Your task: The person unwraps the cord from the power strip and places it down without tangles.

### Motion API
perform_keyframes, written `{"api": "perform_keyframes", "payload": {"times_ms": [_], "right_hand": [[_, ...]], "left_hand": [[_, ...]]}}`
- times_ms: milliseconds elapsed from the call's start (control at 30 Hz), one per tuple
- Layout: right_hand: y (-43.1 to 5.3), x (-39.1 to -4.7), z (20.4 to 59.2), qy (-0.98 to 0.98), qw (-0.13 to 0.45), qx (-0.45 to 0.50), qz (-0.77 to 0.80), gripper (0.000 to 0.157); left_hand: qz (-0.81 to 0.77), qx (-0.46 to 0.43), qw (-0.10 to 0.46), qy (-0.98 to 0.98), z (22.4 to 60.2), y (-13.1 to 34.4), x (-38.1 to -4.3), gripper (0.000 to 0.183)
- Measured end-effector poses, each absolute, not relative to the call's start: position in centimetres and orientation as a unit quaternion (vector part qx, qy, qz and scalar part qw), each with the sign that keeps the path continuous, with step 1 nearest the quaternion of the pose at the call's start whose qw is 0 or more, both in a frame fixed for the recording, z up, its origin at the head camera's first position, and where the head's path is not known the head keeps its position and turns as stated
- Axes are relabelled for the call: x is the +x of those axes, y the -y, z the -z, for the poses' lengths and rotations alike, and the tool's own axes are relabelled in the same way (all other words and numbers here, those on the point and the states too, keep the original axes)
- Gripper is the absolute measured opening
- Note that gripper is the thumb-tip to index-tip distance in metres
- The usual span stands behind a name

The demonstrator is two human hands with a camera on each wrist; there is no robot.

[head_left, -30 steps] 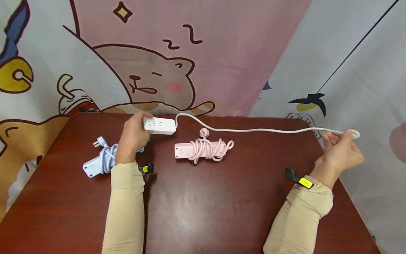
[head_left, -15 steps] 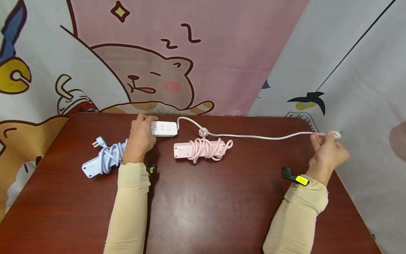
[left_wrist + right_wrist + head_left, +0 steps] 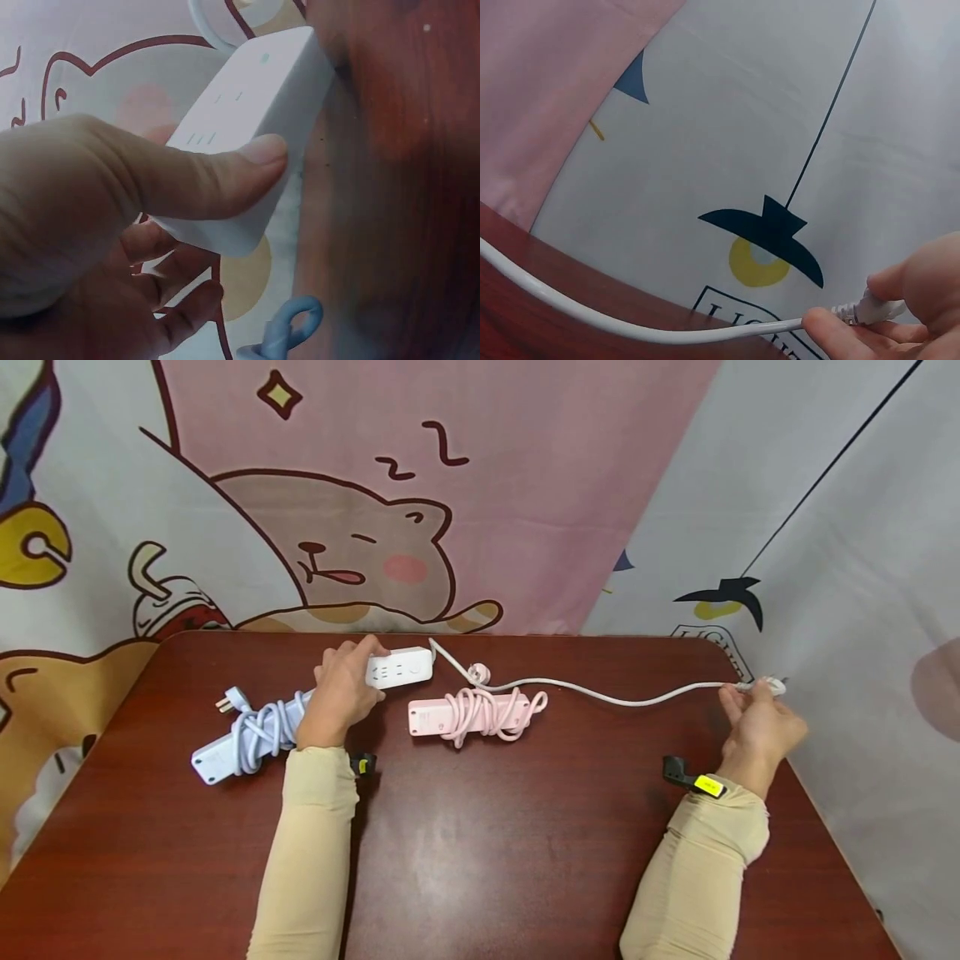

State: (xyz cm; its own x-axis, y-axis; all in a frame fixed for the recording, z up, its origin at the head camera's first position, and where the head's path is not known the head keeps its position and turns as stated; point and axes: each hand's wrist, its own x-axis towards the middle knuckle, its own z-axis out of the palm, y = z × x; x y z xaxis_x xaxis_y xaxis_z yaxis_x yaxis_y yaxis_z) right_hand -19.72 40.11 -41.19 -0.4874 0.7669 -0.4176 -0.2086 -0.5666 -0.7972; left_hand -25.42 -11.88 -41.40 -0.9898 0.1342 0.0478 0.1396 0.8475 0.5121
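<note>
A white power strip (image 3: 401, 667) is gripped at its left end by my left hand (image 3: 341, 692). In the left wrist view, the thumb (image 3: 225, 176) lies across the strip's socket face (image 3: 232, 105), with the other fingers behind and below it. The strip's white cord (image 3: 600, 695) runs rightward, sagging slightly, to my right hand (image 3: 761, 727). That hand pinches the plug end (image 3: 874, 307) between thumb and fingers, near the table's right edge. Between the hands lies a pink power strip (image 3: 431, 717) wrapped in its own cord; the white cord passes over beside its plug (image 3: 478, 674).
A light blue power strip (image 3: 217, 760) with its cord wound round it lies left of and partly behind my left hand. Its plug (image 3: 236, 699) points left. The dark red wooden table (image 3: 510, 860) meets a printed cloth backdrop (image 3: 525, 510) at the back.
My left hand has moved right with the white power strip, and my right hand has come left and slightly down with the plug. The white cord now hangs slacker, lower over the table.
</note>
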Motion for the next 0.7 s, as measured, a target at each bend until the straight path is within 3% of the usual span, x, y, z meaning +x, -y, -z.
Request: {"api": "perform_keyframes", "payload": {"times_ms": [200,467,700], "right_hand": [[-40.2,-19.7,42.1,0.364,0.283,-0.41,-0.787,0.033],[-40.3,-19.4,42.9,0.433,0.21,-0.422,-0.769,0.014],[-40.3,-19.5,43.3,0.507,0.154,-0.468,-0.708,0.027]], "left_hand": [[0.245,-0.069,0.033,0.966,41.6,11.3,-25.3,0.06],[0.222,-0.068,0.081,0.969,42.2,10.4,-25.3,0.062],[0.205,-0.051,0.079,0.974,42.6,10.1,-25.3,0.056]]}}
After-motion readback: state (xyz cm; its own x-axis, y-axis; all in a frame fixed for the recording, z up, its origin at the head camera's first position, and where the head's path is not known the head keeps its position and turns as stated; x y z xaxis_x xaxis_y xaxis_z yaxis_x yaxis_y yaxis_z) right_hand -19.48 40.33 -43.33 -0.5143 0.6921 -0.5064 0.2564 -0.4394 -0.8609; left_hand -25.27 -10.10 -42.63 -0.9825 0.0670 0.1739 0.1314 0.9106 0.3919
